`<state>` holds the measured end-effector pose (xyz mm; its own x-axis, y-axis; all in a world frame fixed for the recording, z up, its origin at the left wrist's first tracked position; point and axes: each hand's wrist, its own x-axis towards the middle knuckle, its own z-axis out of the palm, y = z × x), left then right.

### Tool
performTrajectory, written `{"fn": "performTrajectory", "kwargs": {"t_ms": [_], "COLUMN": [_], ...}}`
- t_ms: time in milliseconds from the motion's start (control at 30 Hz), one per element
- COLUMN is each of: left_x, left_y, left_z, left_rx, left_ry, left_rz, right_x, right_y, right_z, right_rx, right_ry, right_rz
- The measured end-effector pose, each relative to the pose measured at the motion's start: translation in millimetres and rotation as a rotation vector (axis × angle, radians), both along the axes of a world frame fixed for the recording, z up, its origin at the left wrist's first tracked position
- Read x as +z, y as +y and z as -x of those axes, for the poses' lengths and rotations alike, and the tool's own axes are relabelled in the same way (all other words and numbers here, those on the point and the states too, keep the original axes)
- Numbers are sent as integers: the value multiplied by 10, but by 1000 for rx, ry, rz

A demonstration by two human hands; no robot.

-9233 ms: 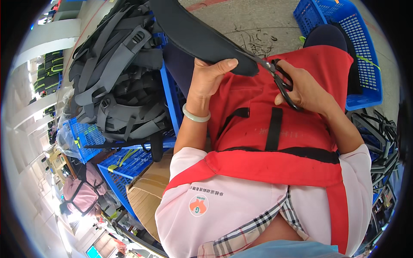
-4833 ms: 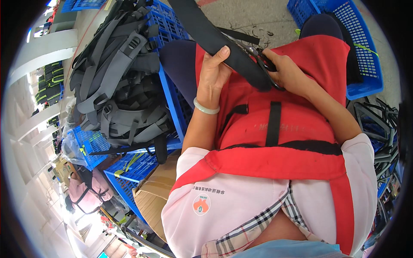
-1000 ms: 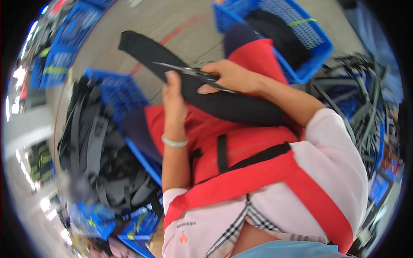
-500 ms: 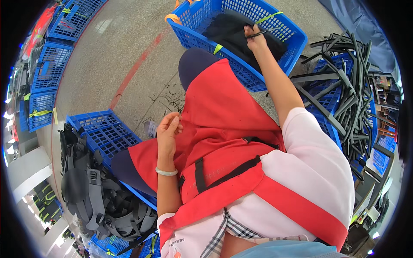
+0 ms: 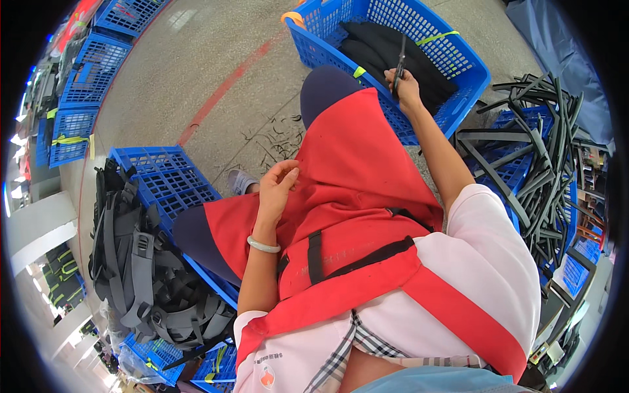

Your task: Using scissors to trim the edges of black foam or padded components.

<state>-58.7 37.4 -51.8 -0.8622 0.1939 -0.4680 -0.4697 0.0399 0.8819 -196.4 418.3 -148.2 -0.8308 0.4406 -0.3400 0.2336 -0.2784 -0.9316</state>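
Observation:
My right hand (image 5: 407, 90) is closed around dark scissors (image 5: 399, 73), whose blades point up and away from me. It hovers over the near side of a blue plastic basket (image 5: 325, 54) with black fabric pieces (image 5: 373, 49) lying inside. Above the red apron (image 5: 367, 147) on my lap, my left hand (image 5: 278, 185) is raised with its fingers loosely curled. A gap shows between thumb and forefinger, and I see nothing held there. A pale bangle (image 5: 263, 245) circles the left wrist.
At my left, a blue crate (image 5: 167, 180) stands beside a heap of grey and black straps (image 5: 147, 275). Dark strips (image 5: 534, 164) pile over blue crates at my right. Black scraps (image 5: 280, 139) litter the floor. Stacked blue crates (image 5: 95, 69) line the far left.
My right hand has come down toward me, and the scissors have swung from pointing sideways to pointing up. My left hand has risen slightly rightward. The whole view has shifted a little.

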Motion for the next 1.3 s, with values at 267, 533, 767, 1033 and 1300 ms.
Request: {"fn": "performTrajectory", "kwargs": {"t_ms": [267,533,767,1033,1300], "left_x": [143,156,-75,-538,-685], "left_y": [-249,-237,-182,-154,2], "left_z": [-208,-236,-122,-21,197], "left_rx": [67,72,1,-81,-218], "left_ry": [128,143,65,-90,-211], "left_rz": [22,123,156,294,333], "right_x": [584,413,-155,-1237,-1815], "right_y": [-761,-744,80,775,1151], "right_z": [-49,27,479,766,983], "right_rx": [354,379,162,93,191], "right_ry": [107,-42,-37,-355,-583], "right_rz": [-226,-515,-686,-1005,-1292]}}
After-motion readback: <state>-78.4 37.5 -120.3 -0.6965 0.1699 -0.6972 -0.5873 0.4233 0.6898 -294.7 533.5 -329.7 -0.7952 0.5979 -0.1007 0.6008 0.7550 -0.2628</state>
